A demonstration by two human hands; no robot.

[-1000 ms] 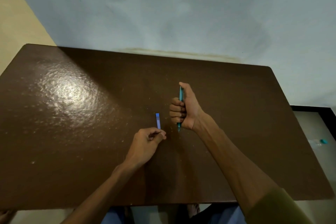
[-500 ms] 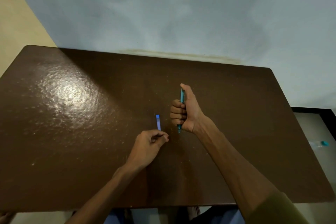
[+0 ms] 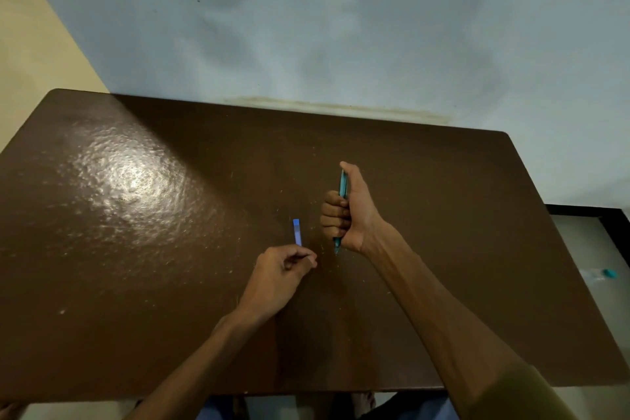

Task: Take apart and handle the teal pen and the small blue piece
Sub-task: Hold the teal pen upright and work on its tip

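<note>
Right hand (image 3: 351, 215) closed in a fist round the pen (image 3: 342, 188), fingers curled tight, thumb laid straight along the barrel toward its upper end. Pen stands near upright over the bench (image 3: 136, 249), teal barrel showing above the fist beside the thumb and again below the heel of the hand, where the tip points down, at or just above the surface; contact cannot be told. Left hand (image 3: 279, 278) lies low on the bench nearer the person, fingers drawn in, thumb and forefinger pinched together at the tip; something thin may be held in the pinch, but it is too small to tell what. Blue piece (image 3: 297, 232) lies flat on the bench, a short narrow strip, long axis running away from the person, just beyond the left fingertips and not touching them, left of the right fist with a gap between. Hands are apart, the left nearer and lower, the right further out. No writing or brand legible on pen or piece. Bench is dark brown and glossy, with a bright glare patch at far left. Olive sleeve (image 3: 511, 395) on the right forearm at the frame's bottom edge. Pale blue wall (image 3: 341, 27) behind. At far right, off the bench, a small teal-capped item (image 3: 608, 272), blurred.
</note>
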